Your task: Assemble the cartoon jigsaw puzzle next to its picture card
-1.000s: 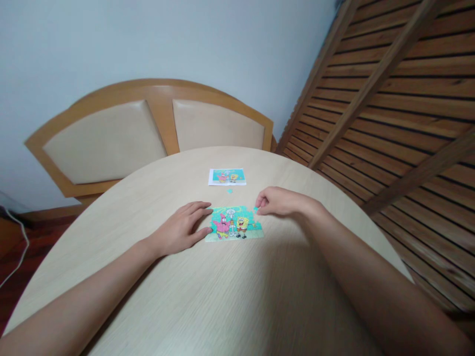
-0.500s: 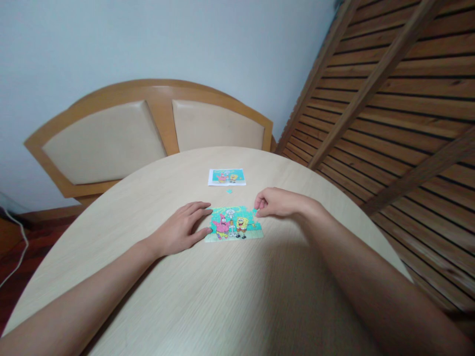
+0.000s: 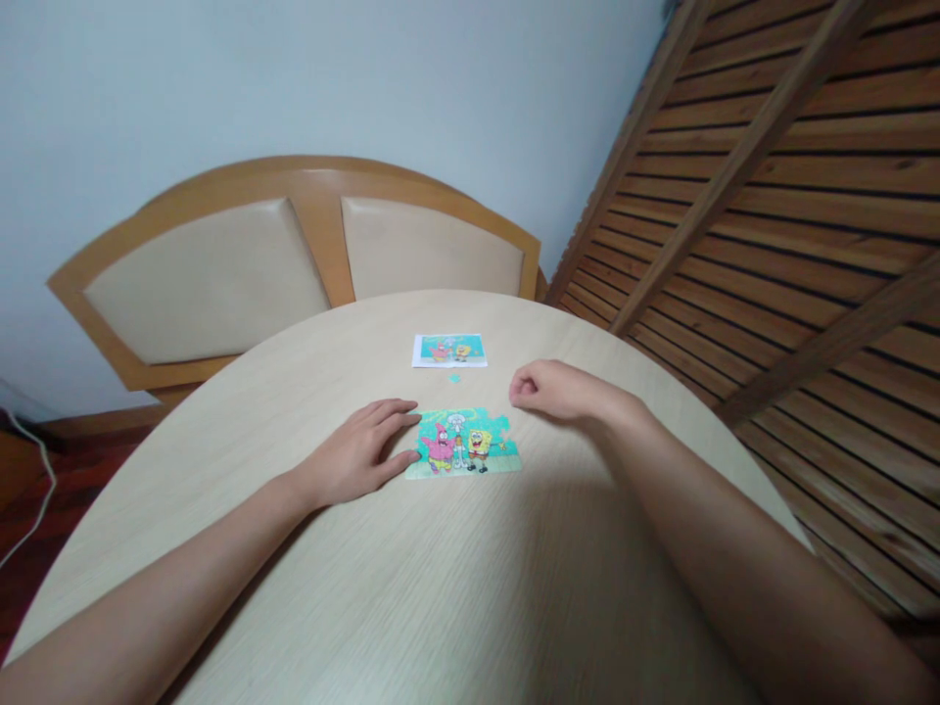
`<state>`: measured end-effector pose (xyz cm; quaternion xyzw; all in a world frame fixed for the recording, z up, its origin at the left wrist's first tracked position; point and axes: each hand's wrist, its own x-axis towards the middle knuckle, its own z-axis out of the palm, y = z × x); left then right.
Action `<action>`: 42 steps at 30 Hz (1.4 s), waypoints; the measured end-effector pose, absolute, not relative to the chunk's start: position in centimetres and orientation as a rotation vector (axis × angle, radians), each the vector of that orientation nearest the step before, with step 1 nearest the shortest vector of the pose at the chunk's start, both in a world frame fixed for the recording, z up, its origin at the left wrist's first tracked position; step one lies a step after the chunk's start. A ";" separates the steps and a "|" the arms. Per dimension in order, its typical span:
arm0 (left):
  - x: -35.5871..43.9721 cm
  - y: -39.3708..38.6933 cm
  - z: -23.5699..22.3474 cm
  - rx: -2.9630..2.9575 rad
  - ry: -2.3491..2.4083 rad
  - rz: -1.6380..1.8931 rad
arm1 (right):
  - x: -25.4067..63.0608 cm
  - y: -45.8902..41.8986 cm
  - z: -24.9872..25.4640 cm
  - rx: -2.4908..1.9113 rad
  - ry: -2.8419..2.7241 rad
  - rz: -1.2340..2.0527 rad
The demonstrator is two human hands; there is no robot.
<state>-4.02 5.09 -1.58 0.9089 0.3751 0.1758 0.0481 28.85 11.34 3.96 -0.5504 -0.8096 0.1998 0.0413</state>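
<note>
Through the head camera I look down on a round, pale wooden table [image 3: 411,587]. Nearest, my left hand [image 3: 359,452] lies spread, thumb and fingertips at the left edge of a cartoon jigsaw puzzle [image 3: 459,446] lying flat, its upper right corner unfilled. Just beyond that corner, my right hand [image 3: 550,389] is curled narrow; I cannot tell whether it holds anything. Past the puzzle lies a loose turquoise piece [image 3: 454,379], then a matching picture sheet [image 3: 450,351]. Farther back stands a cream-padded wooden chair back [image 3: 317,230] before a pale wall [image 3: 330,78].
</note>
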 end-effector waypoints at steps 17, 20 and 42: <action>-4.0 5.1 -1.7 2.748 1.139 0.567 | 29.9 12.5 2.8 -1.889 -2.356 0.505; -4.1 5.1 -1.7 2.748 1.145 0.569 | 29.8 12.2 3.2 -1.898 -2.377 0.543; -4.0 5.1 -1.8 2.767 1.227 0.548 | 29.2 11.8 3.3 -1.842 -2.434 0.638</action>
